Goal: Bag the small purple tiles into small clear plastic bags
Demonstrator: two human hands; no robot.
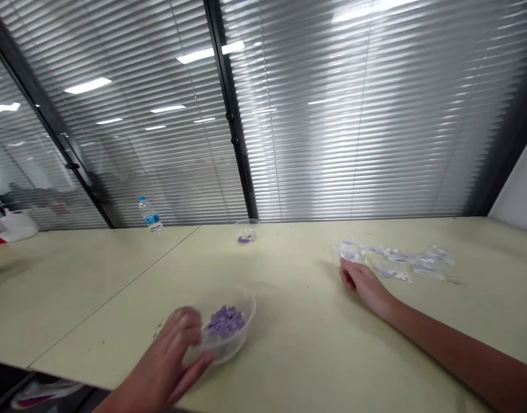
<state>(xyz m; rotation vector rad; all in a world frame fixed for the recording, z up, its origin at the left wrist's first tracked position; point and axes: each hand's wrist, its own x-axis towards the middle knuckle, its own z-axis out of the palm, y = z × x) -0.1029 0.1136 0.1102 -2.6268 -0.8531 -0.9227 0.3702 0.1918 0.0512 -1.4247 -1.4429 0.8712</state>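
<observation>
A clear plastic bowl [241, 343] stands on the table near me, with a heap of small purple pieces [225, 321] inside. My left hand [171, 355] is at the bowl's left side, fingers bent and thumb apart, slightly blurred. Nothing shows between its fingers. Farther right, my right hand [363, 282] is closed, its fingertips at a small clear plastic bag [350, 250] with purple and white contents. Several similar bags [401, 261] lie spread to the right of that hand, some overlapping.
A second clear bowl [251, 229] with a few purple pieces stands at the table's far edge. Left of it is a water bottle [150, 215]. White and red items [14, 226] sit at the far left. Glass with blinds [306, 143] rises behind the pale table [297, 355].
</observation>
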